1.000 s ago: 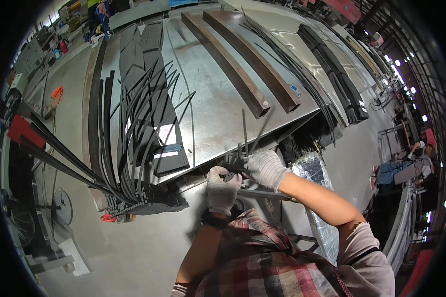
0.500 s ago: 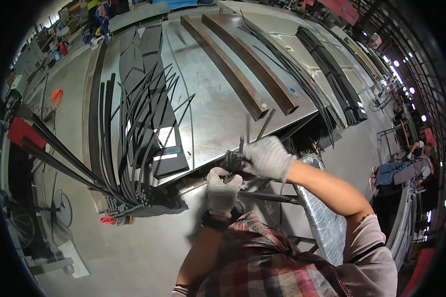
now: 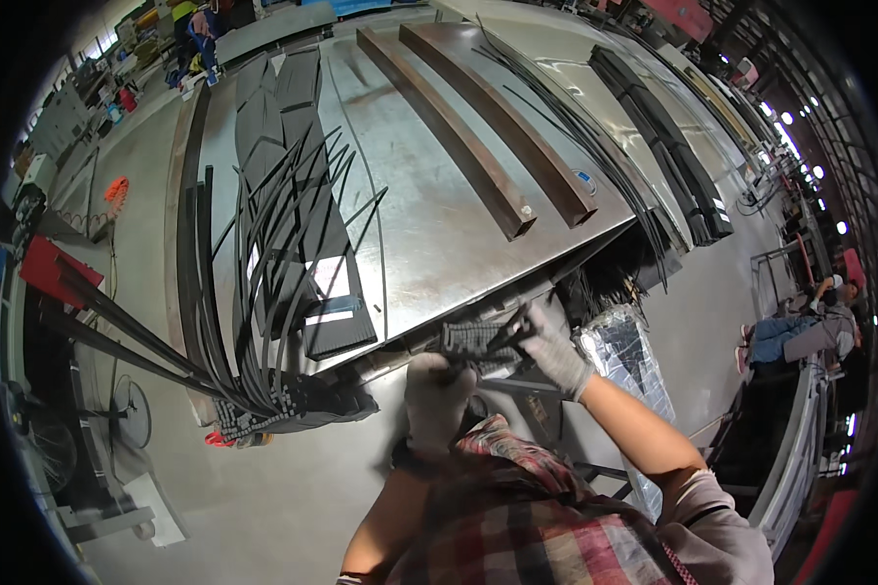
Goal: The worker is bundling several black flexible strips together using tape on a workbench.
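My right hand, in a pale knit glove, is closed around dark strips just off the table's near edge. To its left, my gloved left hand is curled, close to my body. Something dark shows at its fingertips, too blurred to name. Between and beyond both hands sits a bundle of black strips, with small square grey ends toward me. Motion smears the hands and the strips between them.
On the metal table lie two long rusty steel bars and flat black bundles. A bent sheaf of black strips overhangs at left. A foil-wrapped slab stands at right. A person is farther right.
My right hand has moved right and down, away from the left hand. The left hand has dropped slightly toward my body. The bundle's square ends now show more plainly.
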Demonstrator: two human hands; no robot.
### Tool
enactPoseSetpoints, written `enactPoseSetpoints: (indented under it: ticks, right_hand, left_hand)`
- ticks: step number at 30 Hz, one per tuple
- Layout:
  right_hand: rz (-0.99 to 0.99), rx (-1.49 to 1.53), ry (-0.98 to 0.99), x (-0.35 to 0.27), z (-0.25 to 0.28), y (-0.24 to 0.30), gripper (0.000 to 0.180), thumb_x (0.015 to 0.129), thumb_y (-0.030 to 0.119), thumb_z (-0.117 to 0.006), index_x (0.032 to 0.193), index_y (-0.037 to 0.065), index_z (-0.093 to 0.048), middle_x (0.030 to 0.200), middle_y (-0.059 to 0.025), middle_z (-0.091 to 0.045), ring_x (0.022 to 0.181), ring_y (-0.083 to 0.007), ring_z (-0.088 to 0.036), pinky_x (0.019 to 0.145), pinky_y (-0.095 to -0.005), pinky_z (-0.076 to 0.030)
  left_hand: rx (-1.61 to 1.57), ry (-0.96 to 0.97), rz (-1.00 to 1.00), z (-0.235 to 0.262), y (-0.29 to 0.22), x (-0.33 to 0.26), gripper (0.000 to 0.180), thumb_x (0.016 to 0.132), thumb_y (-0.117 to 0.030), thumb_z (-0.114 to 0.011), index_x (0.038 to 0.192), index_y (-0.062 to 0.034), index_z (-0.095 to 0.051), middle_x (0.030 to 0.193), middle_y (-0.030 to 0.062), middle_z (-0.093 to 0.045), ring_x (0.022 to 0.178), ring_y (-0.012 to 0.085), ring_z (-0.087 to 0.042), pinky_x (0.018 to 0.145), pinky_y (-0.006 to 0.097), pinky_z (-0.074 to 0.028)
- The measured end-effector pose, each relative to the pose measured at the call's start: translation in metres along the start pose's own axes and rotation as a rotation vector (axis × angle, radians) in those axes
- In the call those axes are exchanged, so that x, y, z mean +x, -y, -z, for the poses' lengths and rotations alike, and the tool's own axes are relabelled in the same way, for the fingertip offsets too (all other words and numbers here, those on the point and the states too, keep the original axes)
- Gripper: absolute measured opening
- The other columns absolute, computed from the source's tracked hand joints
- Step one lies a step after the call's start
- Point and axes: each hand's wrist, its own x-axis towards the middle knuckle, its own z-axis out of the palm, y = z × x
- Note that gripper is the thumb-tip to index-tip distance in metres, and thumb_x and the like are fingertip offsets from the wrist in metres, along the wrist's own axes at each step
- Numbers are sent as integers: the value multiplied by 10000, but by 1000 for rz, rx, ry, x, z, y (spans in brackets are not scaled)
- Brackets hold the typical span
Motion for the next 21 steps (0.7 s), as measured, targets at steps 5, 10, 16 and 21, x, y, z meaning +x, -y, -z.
enactPoseSetpoints:
  ticks: [5, 10, 16, 21]
  right_hand:
    - [-172, 156, 157, -55, -19, 13, 560, 935, 248, -636, 1377, -26, -427, 1324, -134, -513, 1259, -188, -445, 1089, -322, -331]
    - [-128, 172, 171, -107, -20, -1, 513, 932, 246, -648, 1361, 29, -470, 1387, -115, -477, 1305, -190, -412, 1108, -337, -310]
    - [-67, 143, 231, -123, -19, -1, 498, 921, 129, -656, 1363, 39, -445, 1482, -126, -368, 1300, -166, -406, 1082, -324, -342]
    - [-78, 123, 211, -121, -19, -1, 500, 892, 65, -653, 1353, 61, -457, 1472, -131, -400, 1325, -181, -401, 1092, -324, -329]
  left_hand:
    - [352, -28, -85, 23, 25, -54, 303, 776, -34, -718, 1002, -35, -517, 934, 98, -598, 848, 195, -600, 730, 328, -504]
    - [588, 147, -231, 49, 5, -89, 239, 716, -138, -748, 866, -65, -577, 947, 148, -607, 859, 330, -591, 740, 414, -468]
    - [528, 204, -312, 56, 18, -101, 295, 677, -99, -740, 870, -68, -518, 1001, 150, -592, 917, 368, -564, 777, 433, -442]
    - [565, 224, -303, 54, 23, -105, 301, 684, -107, -742, 876, -57, -515, 1058, 186, -585, 930, 377, -567, 783, 441, -453]
